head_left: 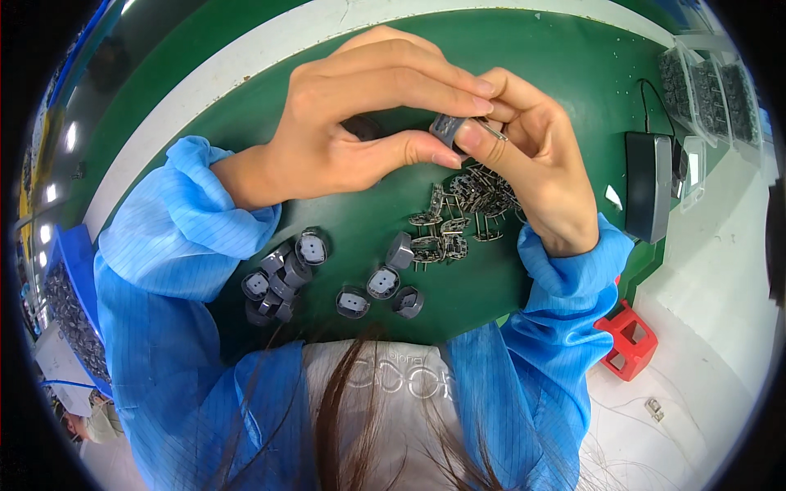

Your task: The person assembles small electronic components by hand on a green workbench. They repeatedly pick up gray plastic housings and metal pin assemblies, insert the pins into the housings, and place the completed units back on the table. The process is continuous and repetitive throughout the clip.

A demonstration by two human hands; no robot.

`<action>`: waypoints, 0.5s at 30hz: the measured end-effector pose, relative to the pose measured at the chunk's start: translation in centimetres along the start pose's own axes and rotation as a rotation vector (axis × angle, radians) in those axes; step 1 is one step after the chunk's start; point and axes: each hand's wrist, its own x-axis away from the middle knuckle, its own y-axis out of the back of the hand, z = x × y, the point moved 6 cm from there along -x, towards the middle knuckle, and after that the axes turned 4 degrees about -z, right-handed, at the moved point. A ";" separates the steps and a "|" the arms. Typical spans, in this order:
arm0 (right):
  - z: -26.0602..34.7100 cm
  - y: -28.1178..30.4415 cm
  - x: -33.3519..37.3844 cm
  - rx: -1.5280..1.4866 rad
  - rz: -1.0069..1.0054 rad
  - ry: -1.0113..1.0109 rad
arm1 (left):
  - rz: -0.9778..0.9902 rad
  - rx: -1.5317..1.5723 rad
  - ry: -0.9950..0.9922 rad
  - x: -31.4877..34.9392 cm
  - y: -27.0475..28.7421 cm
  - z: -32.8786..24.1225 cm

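Note:
Both hands meet over the far half of the green table, around a small dark grey plastic housing [447, 127]. My left hand [352, 114] is closed on it, thumb below and fingers arched over the top. My right hand [536, 151] grips its right side, thumb pressed against it. Thin metal prongs [493, 128] stick out beside the right thumb; fingers hide how they sit in the housing. Just below my right hand lies a heap of metal pronged frames [454, 213]. Nearer me are several loose grey housings [383, 282], some showing pale inner faces, and a cluster of them [282, 278] to the left.
A black and grey box [648, 186] with a cable stands at the right edge, below clear bins [711, 94] of dark parts. A blue bin [78, 303] of small parts is at far left. On the floor at right sits a red plastic stool [626, 340].

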 end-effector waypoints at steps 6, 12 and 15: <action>1.2 0.7 -0.2 0.433 -0.112 0.054 | 0.067 -0.124 -0.128 -1.0 -0.4 0.0; 3.2 1.5 0.2 1.139 -0.244 0.302 | -0.093 -0.071 0.296 -1.8 3.9 7.3; 2.0 0.8 0.2 1.164 -0.150 0.337 | -0.045 -0.313 0.689 -0.9 7.5 10.2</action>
